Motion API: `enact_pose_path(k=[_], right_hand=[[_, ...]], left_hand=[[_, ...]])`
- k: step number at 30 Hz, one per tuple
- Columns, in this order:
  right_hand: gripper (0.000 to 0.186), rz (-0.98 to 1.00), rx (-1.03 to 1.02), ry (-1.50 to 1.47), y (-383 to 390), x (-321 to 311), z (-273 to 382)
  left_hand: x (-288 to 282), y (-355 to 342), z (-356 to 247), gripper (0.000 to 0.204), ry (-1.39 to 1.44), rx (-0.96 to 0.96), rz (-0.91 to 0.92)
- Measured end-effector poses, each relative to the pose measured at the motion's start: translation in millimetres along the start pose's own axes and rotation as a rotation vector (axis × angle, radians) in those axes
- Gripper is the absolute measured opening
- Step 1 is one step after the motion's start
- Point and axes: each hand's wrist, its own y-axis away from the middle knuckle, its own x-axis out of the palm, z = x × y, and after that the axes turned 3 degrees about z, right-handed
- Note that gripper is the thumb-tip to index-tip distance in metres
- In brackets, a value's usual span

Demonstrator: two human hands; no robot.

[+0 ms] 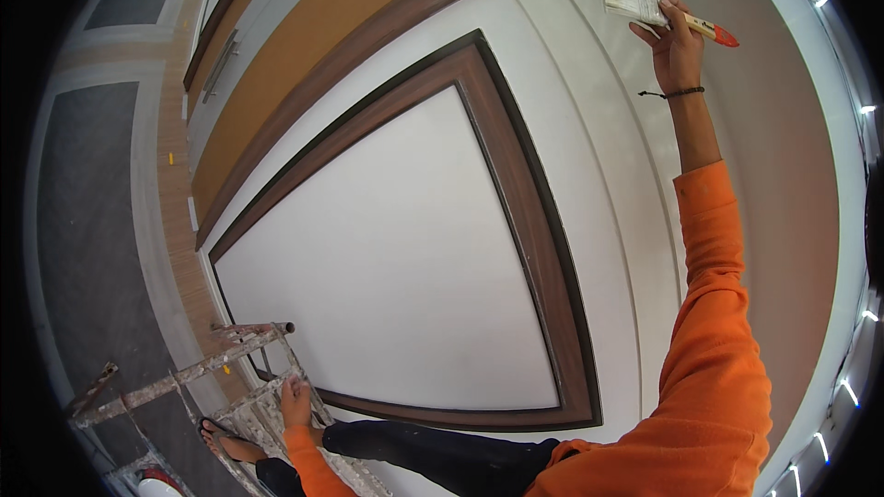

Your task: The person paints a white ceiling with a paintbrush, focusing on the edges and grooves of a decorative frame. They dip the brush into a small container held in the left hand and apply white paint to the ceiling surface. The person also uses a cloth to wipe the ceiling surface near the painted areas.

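Note:
My right hand (677, 41) is raised at the upper right, closed on a paintbrush (635, 2) with white-coated bristles and a pale handle tipped in red, near white stepped moulding (599, 55). My left hand (296, 398) is low beside a paint-spattered metal ladder or scaffold (189, 374), its fingers curled; what they hold, if anything, is unclear. My sandalled foot (230, 446) and dark-trousered leg are on or beside that frame. A white wall panel (378, 248) with a brown frame (543, 304) fills the middle.
A cabinet front in ochre (249, 101) and white, with a metal handle (219, 64), runs along the upper left. Far below lies a dark grey floor (87, 202) with pale borders. A white and red container (157, 483) sits at the bottom left. Strip lights line the right rim.

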Motion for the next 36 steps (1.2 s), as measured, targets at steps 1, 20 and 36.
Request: enact_pose_path(k=[1,20,36], right_hand=[[0.023,-0.031,0.049,-0.014,6.1,-11.9,-12.3],[0.033,0.559,-0.372,1.228,-68.6,49.5,-153.6],[0.024,0.742,-0.413,1.718,-94.0,104.6,-184.7]], left_hand=[[5.0,5.8,-3.6,0.042,-0.017,-0.011,0.010],[6.2,52.9,-43.7,0.048,-0.411,-0.008,0.039],[5.5,54.9,-59.4,0.054,-0.655,0.221,0.116]])
